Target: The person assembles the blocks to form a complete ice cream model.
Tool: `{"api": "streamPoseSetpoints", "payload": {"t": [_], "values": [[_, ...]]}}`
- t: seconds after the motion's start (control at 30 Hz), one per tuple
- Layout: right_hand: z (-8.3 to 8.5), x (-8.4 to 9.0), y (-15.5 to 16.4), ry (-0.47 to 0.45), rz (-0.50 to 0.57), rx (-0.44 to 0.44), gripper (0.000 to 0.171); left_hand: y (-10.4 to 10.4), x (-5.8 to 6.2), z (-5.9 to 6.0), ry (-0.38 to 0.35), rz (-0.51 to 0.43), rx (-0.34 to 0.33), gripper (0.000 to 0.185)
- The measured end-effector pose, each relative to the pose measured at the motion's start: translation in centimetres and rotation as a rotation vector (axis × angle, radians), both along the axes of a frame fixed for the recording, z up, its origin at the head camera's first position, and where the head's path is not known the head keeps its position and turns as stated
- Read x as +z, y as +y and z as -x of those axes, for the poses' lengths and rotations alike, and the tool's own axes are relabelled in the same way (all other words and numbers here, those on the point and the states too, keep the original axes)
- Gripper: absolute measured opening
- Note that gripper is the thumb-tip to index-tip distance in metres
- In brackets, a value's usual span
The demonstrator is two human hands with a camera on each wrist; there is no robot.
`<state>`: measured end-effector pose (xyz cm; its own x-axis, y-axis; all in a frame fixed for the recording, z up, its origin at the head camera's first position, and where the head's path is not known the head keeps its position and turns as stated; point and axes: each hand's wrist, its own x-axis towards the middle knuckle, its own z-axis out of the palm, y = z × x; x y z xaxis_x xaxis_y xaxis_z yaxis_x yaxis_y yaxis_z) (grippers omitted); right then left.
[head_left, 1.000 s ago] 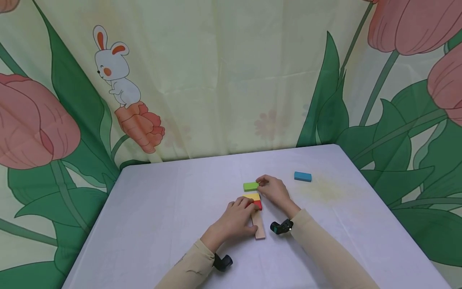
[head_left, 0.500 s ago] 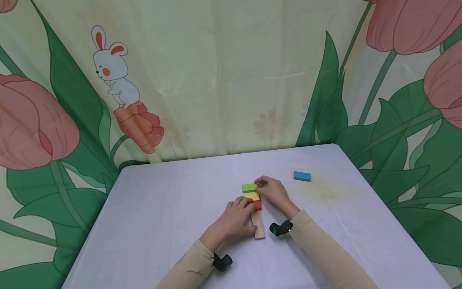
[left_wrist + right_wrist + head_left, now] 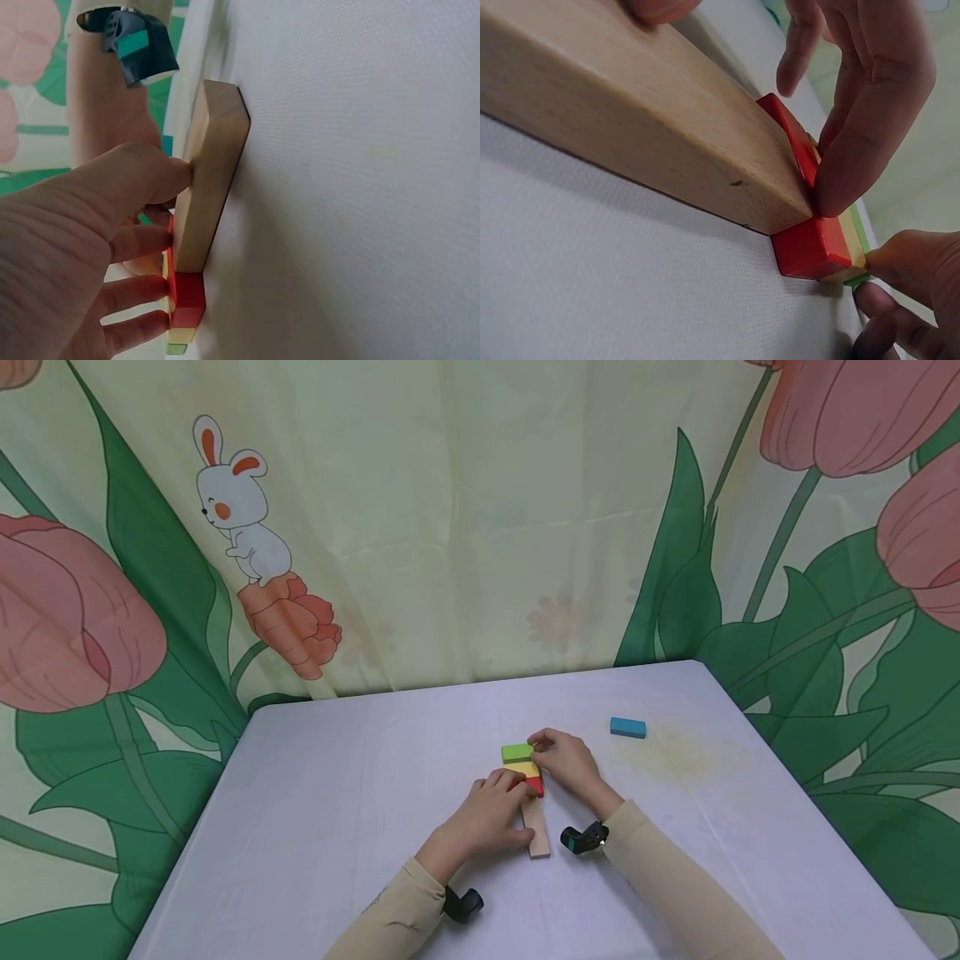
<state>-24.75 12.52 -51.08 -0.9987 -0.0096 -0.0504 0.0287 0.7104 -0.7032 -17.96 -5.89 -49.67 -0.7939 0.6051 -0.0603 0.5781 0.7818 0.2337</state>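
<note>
On the white table, a plain wooden block [image 3: 537, 837] lies lengthwise, its far end against a red block [image 3: 537, 786]. Beyond the red one come a yellow block [image 3: 527, 769] and a green block [image 3: 516, 752], all set crosswise. My left hand [image 3: 489, 814] rests over the near part of this row. Its thumb [image 3: 161, 176] touches the wooden block, and its loosely bent fingers [image 3: 135, 294] press on the red block. My right hand [image 3: 568, 767] pinches the right end of the green block between thumb and fingertips. Part of the red block is hidden under the left fingers.
A blue block [image 3: 627, 727] lies farther back on the right of the white-covered table [image 3: 337, 793]. Behind the table hangs a curtain [image 3: 480, 527] printed with tulips and a rabbit. Each wrist wears a small black camera [image 3: 585, 837].
My right hand has brought the green block slightly left and nearer, so the gap to the yellow block has closed. The left hand stays in place.
</note>
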Motion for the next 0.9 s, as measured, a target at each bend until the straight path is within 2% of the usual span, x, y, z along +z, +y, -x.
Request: {"api": "streamPoseSetpoints", "payload": {"t": [0.07,0.17,0.23,0.37,0.43,0.53,0.63,0.73,0.9], "values": [[-0.1,-0.1,0.1,0.012,0.005,0.002,0.028,-0.1,0.1,0.1,-0.013,-0.029,-0.004,0.052],[-0.2,-0.2,0.2,0.036,0.016,0.002,0.029,-0.3,0.3,0.4,-0.054,-0.156,0.042,0.045],[-0.2,-0.3,0.3,0.047,0.035,-0.002,0.03,-0.5,0.5,0.9,-0.074,-0.283,0.114,0.039],[-0.2,-0.4,0.4,0.019,0.086,-0.02,0.029,-0.9,0.5,2.2,-0.105,-0.534,0.321,0.033],[-0.2,-0.4,0.5,-0.004,0.108,-0.029,0.029,-1.2,0.3,2.9,-0.137,-0.615,0.406,0.034],[-0.4,-0.5,0.4,-0.036,0.125,-0.043,0.029,-1.6,-0.2,3.6,-0.2,-0.685,0.489,0.036],[-0.4,-0.5,0.4,-0.038,0.125,-0.044,0.029,-1.8,-0.7,4.0,-0.284,-0.737,0.521,0.039],[-0.5,-0.5,0.4,-0.042,0.138,-0.039,0.029,-1.8,-0.9,4.1,-0.352,-0.765,0.522,0.043],[-0.6,-0.4,0.5,-0.064,0.156,-0.028,0.029,-1.5,-0.9,4.0,-0.383,-0.751,0.506,0.045]]}}
